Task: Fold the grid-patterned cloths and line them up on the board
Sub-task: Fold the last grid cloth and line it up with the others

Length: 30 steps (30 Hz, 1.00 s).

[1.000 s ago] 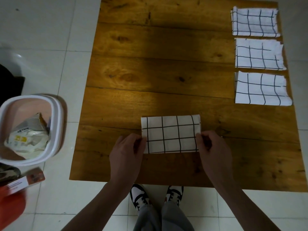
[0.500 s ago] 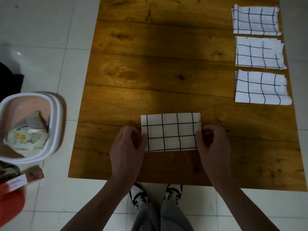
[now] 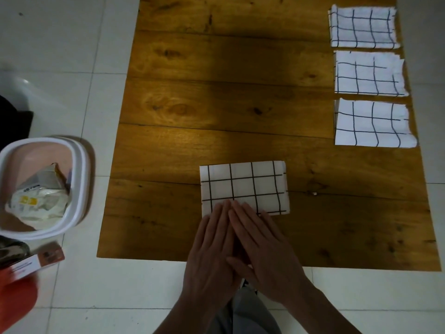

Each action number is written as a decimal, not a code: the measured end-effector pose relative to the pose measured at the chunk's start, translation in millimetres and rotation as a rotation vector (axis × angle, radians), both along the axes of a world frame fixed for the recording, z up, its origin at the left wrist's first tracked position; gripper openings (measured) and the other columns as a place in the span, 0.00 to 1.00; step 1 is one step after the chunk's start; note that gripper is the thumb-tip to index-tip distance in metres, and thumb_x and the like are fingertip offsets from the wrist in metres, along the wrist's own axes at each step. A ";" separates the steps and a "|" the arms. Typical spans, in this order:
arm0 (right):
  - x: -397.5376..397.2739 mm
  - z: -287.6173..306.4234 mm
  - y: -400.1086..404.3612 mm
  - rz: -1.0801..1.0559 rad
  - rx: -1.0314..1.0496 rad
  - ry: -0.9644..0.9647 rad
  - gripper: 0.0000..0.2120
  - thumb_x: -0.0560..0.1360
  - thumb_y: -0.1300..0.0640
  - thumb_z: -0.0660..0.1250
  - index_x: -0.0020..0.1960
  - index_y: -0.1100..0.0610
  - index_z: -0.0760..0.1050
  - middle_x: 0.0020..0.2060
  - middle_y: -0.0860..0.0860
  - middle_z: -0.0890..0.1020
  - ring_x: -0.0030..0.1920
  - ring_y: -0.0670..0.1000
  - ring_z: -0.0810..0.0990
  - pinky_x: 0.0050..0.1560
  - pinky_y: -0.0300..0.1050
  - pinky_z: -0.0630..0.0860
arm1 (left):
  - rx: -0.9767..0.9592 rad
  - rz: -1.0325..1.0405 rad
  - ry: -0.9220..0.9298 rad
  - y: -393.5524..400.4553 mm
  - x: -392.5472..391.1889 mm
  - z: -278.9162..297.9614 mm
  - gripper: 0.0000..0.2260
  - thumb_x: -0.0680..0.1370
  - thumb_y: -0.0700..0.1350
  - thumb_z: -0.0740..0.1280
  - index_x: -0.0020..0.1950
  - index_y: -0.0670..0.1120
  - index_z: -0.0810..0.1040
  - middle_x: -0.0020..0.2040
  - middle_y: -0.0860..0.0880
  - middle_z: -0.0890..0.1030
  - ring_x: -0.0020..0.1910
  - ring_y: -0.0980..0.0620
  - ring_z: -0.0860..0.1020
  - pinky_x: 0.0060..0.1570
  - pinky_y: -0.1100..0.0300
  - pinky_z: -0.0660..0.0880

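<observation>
Since my hands have left the cloth's side edges and met at its near edge, I judge the fold done: beyond my fingers the board (image 3: 240, 92) lies bare, three folded cloths (image 3: 370, 75) far right, folded cloth (image 3: 243, 184) underneath, left hand (image 3: 214, 247) and right hand (image 3: 262, 249) flat, fingers (image 3: 222, 213) pressed together, gripping nothing.

The left hand (image 3: 212, 251) and right hand (image 3: 262, 251) covered the lower edge of the folded cloth (image 3: 244, 186). At the frame's left edge, the bin (image 3: 79, 179), a box (image 3: 31, 262) and an orange shape (image 3: 16, 302) were cut off.
</observation>
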State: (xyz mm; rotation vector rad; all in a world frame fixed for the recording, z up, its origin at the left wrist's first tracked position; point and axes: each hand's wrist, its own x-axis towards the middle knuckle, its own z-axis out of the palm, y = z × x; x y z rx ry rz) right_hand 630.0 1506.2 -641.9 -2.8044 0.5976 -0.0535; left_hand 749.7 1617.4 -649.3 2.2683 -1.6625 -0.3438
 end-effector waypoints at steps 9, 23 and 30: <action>-8.8 -12.1 -0.2 -0.039 0.047 0.028 0.35 0.86 0.36 0.49 0.83 0.58 0.57 0.82 0.55 0.59 0.82 0.53 0.58 0.78 0.55 0.60 | 0.023 -0.037 -0.039 2.0 5.7 -6.5 0.30 0.89 0.58 0.48 0.81 0.38 0.65 0.83 0.40 0.63 0.83 0.42 0.61 0.76 0.40 0.68; -57.5 -3.9 -35.1 -0.143 -0.064 0.181 0.33 0.86 0.39 0.48 0.83 0.58 0.57 0.83 0.55 0.56 0.83 0.53 0.54 0.79 0.59 0.60 | 0.083 -0.069 -0.169 29.8 40.1 -4.7 0.29 0.86 0.52 0.57 0.84 0.40 0.59 0.85 0.41 0.57 0.85 0.44 0.55 0.81 0.44 0.56; -60.1 -2.6 -36.4 -0.189 -0.064 0.194 0.35 0.85 0.36 0.49 0.83 0.59 0.58 0.83 0.55 0.57 0.83 0.53 0.55 0.79 0.59 0.61 | 0.107 -0.059 -0.192 33.2 42.4 -7.7 0.31 0.86 0.56 0.55 0.84 0.40 0.59 0.85 0.42 0.56 0.85 0.42 0.55 0.80 0.40 0.56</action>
